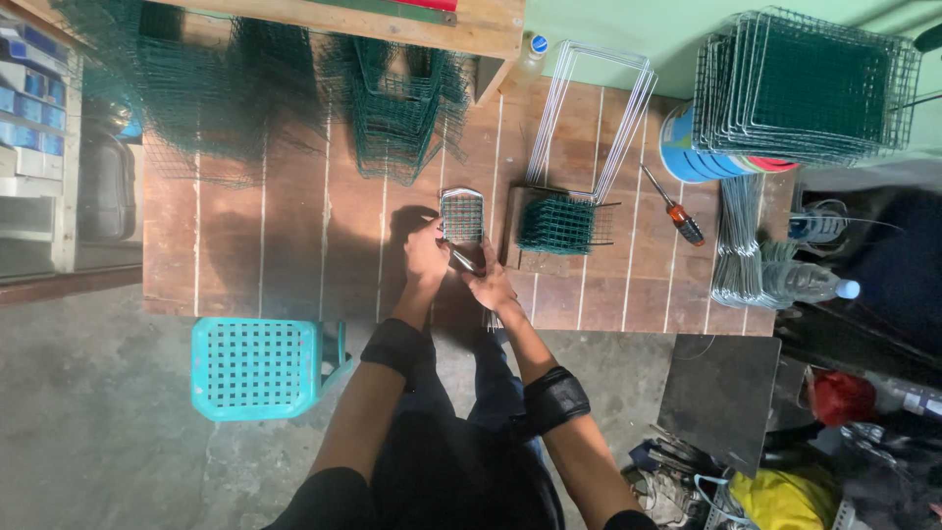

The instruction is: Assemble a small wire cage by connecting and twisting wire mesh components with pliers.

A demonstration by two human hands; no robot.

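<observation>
**A:** Head view, item one?

**B:** Reddish-brown wooden plank workbench (294, 245) with pale seams, taken as the landmark. Seen from above; the person stands at its near edge.

**A:** The hands?

**B:** Left hand (427, 257), fingers curled shut on the lower edge of a small green wire-mesh panel in a silver wire frame (461, 216). Right hand (491, 287), fingers closed round a thin metal tool (463, 259) whose tip meets the panel's lower corner; the kind of tool cannot be told. Both forearms wear black sleeves.

**A:** Where is the panel?

**B:** Near the middle of the workbench, close to the near edge, held just above the planks and touching both hands.

**A:** Other stock on the bench?

**B:** Just right of the panel, a folded green mesh piece on a dark block (559, 224). Beyond it, towards the far edge, a bundle of bare silver wire frames (594, 118). Right of those, a screwdriver with an orange and black handle (677, 211). At the far right corner, a stack of framed green mesh panels (805, 83) on a blue round tin (682, 152). Along the right edge, a pile of silver wire loops (741, 240) and a clear plastic bottle (810, 283). Along the far edge, left and centre, heaps of loose green mesh (392, 108).

**A:** Off the bench?

**B:** A turquoise plastic stool with lattice seat (257, 365), on the grey floor before the near left edge.
</observation>
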